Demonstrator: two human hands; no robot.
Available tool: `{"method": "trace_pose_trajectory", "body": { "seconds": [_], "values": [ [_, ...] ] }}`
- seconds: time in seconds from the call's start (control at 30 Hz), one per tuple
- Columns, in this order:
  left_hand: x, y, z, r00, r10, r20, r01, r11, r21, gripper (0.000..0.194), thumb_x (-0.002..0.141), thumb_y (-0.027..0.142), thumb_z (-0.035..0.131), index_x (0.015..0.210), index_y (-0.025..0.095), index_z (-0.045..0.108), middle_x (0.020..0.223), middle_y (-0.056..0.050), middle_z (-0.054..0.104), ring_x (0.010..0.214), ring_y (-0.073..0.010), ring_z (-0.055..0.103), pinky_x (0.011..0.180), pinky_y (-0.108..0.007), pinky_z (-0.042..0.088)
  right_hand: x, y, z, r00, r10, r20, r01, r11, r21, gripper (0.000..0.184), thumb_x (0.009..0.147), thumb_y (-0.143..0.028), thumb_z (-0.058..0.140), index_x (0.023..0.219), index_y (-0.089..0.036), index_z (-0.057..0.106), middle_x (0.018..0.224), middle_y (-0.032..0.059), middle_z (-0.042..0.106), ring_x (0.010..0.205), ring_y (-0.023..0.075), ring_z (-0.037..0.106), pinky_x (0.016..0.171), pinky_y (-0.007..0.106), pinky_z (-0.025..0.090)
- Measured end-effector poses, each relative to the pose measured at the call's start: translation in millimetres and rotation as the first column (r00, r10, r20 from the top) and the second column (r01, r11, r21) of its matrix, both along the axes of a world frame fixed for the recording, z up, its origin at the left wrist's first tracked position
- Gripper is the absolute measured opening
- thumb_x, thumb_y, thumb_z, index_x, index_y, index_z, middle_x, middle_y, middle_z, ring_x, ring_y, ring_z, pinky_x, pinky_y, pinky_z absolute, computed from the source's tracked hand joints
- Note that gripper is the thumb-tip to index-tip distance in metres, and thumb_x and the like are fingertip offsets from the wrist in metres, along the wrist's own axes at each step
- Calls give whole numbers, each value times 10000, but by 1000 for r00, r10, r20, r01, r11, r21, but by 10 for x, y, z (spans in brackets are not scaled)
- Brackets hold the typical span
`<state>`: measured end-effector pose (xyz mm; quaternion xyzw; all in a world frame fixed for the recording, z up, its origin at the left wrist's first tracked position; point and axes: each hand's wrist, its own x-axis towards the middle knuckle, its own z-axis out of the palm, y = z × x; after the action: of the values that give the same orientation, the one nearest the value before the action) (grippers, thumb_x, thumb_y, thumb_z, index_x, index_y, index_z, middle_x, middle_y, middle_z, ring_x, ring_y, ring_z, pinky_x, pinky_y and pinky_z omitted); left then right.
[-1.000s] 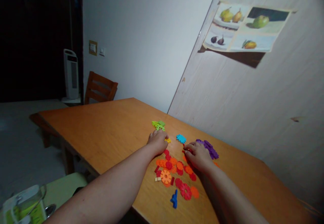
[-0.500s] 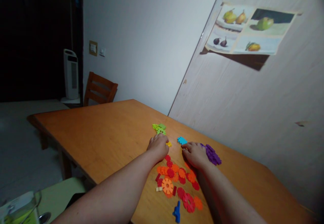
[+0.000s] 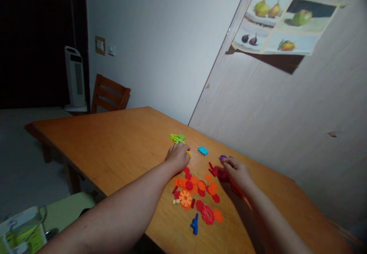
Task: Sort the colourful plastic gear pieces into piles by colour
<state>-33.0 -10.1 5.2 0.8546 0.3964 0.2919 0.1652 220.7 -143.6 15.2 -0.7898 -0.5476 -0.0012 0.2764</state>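
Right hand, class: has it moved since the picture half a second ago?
Yes: the right hand has moved rightward in the view, away from the light-blue piece lying on the table.

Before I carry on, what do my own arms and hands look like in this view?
The left hand and right hand are bare, with no glove, watch or bracelet in sight. The left forearm and right forearm show no sleeve; a small spot marks the left one. Some fingertips are hidden or too small to make out.
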Motion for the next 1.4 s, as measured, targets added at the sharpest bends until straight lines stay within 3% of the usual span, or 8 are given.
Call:
{"method": "trace_pose_trajectory", "body": {
  "seconds": [0.13,0.37,0.47,0.57,0.7,0.83,1.03,1.4],
  "values": [
    [12,-4,19,999,-45,29,44,999,26,301,880,196,515,1097,201,724,1187,-99,686,1145,-253,594,991,-354,468,-289,-277,-30,990,136,-32,-139,983,-121,342,910,-330,458,1021,-221,763,1055,67,769,978,227,691,879,339,508],
    [33,54,-23,985,-147,88,148,989,-2,268,851,170,536,1013,202,747,1067,-64,744,1031,-211,651,927,-300,497,-650,-443,-75,983,181,24,-168,946,-276,429,911,-273,480,1277,-272,705,1325,47,692,1226,244,627,1056,384,440],
    [43,63,-33,978,-165,124,168,986,-19,278,851,164,526,1011,205,749,1050,-48,756,1007,-196,665,902,-279,503,-611,-458,-110,975,214,-53,-221,949,-224,392,884,-249,477,1169,-259,747,1245,41,731,1171,228,654,1022,361,463],
    [52,54,-33,973,-169,159,179,983,-49,271,847,185,532,1008,199,750,1007,-39,764,956,-190,675,836,-264,511,-522,-493,-130,972,191,-135,-208,971,-118,311,875,-279,470,1008,-240,749,1030,36,771,971,216,698,879,333,511],
    [62,20,-13,974,-145,174,167,979,-118,282,829,198,548,1022,187,754,868,-27,756,835,-184,671,726,-251,504,-538,-558,-117,958,227,-172,-240,969,-57,215,866,-305,488,843,-220,684,813,24,721,790,195,662,718,291,483],
    [74,3,-4,973,-128,190,159,975,-153,279,814,197,554,995,181,765,764,-15,727,781,-179,659,701,-248,500,-861,-611,-38,937,309,-161,-320,946,-46,215,900,-348,513,848,-216,675,815,30,701,760,176,627,667,272,428],
    [79,29,-18,971,-131,200,165,973,-160,267,813,200,555,972,187,769,749,-10,722,749,-174,654,700,-250,500,-1370,-664,142,931,364,-38,-365,913,-182,236,864,-459,648,832,-227,675,815,21,659,685,144,549,609,261,328],
    [69,41,-20,974,-140,179,162,980,-119,284,817,192,544,991,170,768,886,-30,760,816,-180,672,731,-252,499,-1359,-616,64,919,394,-5,-389,906,-166,92,856,-224,576,836,-230,665,860,6,647,752,143,562,661,261,333]
  ]
}}
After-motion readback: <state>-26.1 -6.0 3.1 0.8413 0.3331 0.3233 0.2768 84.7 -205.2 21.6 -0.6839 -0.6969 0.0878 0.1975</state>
